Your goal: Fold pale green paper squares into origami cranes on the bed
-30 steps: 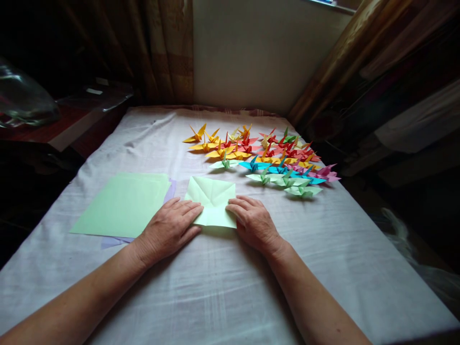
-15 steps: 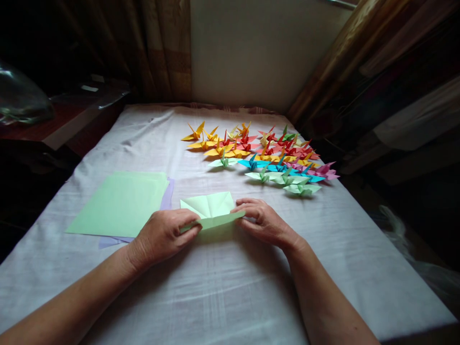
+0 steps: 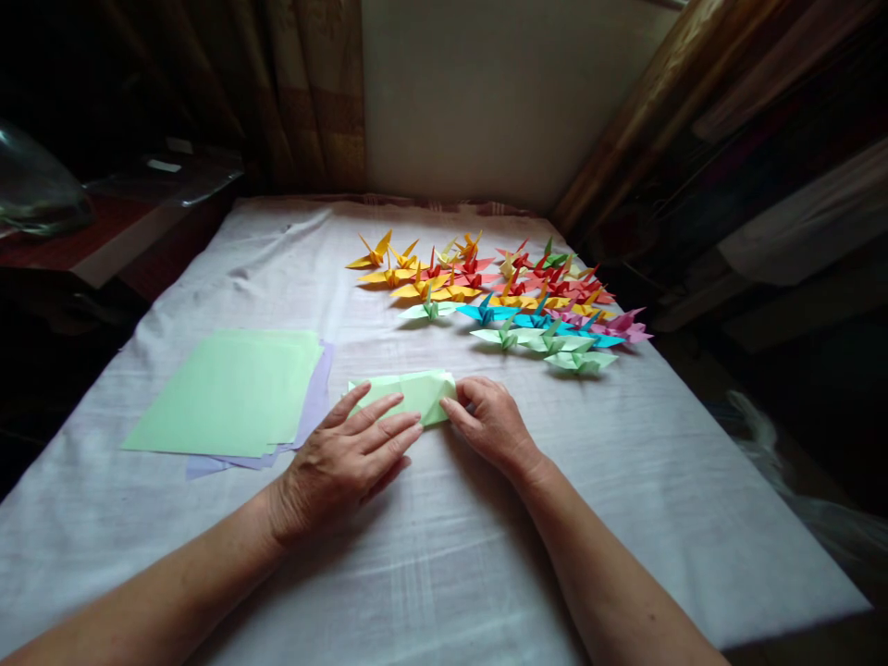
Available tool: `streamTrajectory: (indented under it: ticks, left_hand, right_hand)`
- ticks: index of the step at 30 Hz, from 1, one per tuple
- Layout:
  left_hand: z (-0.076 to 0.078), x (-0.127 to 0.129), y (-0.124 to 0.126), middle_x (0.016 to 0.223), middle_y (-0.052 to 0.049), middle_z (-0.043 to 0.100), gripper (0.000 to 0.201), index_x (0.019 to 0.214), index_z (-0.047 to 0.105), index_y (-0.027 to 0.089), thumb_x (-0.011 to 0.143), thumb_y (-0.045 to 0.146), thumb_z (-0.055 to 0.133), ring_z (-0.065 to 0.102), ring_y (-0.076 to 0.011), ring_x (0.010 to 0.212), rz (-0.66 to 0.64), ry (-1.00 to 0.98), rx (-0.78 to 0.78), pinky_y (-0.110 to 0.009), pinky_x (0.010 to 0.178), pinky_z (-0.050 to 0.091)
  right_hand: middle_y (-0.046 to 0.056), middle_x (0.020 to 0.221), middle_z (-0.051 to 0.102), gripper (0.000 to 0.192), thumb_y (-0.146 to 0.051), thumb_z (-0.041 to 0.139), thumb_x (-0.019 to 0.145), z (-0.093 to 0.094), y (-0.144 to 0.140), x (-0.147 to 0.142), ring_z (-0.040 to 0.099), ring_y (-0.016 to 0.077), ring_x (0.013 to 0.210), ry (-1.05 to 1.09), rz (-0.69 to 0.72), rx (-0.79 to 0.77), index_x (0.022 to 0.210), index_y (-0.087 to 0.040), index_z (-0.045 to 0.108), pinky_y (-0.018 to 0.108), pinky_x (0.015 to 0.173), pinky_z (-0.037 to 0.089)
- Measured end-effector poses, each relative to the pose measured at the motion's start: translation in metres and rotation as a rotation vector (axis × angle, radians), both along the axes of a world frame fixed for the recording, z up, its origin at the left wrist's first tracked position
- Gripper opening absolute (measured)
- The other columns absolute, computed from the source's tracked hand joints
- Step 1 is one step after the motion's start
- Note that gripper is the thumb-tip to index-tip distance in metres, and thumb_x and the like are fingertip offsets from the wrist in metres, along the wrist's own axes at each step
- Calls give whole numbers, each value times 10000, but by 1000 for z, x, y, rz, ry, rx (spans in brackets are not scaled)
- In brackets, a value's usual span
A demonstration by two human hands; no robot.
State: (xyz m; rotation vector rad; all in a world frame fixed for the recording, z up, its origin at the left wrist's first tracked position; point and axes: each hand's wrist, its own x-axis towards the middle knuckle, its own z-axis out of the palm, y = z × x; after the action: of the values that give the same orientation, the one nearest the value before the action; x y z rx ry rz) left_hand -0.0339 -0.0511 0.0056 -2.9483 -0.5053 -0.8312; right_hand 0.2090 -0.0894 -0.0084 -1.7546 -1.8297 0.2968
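A light green sheet of origami paper (image 3: pixel 420 392), folded over into a narrow rectangle, lies on the white cloth in front of me. My left hand (image 3: pixel 361 444) rests on its left part, fingers stretched out flat and slightly spread. At the right end, my right hand (image 3: pixel 489 416) pinches the paper's corner between thumb and fingers. To the left is a stack of light green paper squares (image 3: pixel 222 388), with purple paper (image 3: pixel 315 388) showing from under it.
Several folded paper cranes (image 3: pixel 486 314) in yellow, red, blue, pink and green stand in rows at the back right of the cloth-covered table (image 3: pixel 444 573). A dark red side surface (image 3: pixel 125 240) with clear plastic on it is at the left. Curtains hang behind.
The near flap of the green paper has been folded over away from me, onto the far part. My left hand has gone from pinching the edge to lying flat; my right hand now grips the right corner.
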Motion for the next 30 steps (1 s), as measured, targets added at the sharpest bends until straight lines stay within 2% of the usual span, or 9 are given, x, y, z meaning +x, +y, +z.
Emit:
streamTrajectory:
  ticks: [2,3,6,10,19,30]
  left_hand:
    - [-5,1,-3,1319,-66,679,372,1331,608,212,992,345,529,555,-262,1315,-29,94,-62,-500,1221,259]
    - [-8,2,-3,1365,-83,647,435,1372,578,204,997,414,507,531,-277,1339,-19,139,-91,-515,1223,244]
    - [-16,0,-1,1468,-98,556,581,1460,486,199,1003,550,416,447,-288,1409,27,224,-144,-518,1232,184]
    - [-22,-1,2,1510,-78,511,648,1490,445,193,1004,608,336,395,-279,1442,41,280,-168,-470,1237,120]
    - [-23,-1,4,1534,-96,478,692,1528,386,212,987,642,332,374,-284,1450,72,342,-202,-476,1212,176]
    - [-23,0,4,1544,-95,463,700,1521,392,212,988,656,309,360,-286,1459,102,366,-226,-468,1212,144]
  right_hand:
    - [2,677,647,96,-275,619,851,-2,0,0,602,174,685,22,-21,3,789,-210,651,294,697,449]
    - [5,698,666,100,-273,626,842,-4,1,0,620,181,704,41,-32,3,893,-206,679,302,714,461]
    - [11,739,696,348,-266,631,822,-9,1,0,675,211,816,88,-58,5,1160,-192,663,334,791,492]
    - [5,729,687,491,-262,634,810,-13,2,-2,683,220,862,77,-76,10,1290,-167,600,349,822,495]
    - [-1,710,672,401,-283,625,851,-15,3,-5,627,205,758,-66,-109,90,1239,-183,626,351,803,452]
    - [6,683,680,292,-274,644,866,-13,4,-13,626,226,769,-193,-158,135,1147,-199,668,377,843,382]
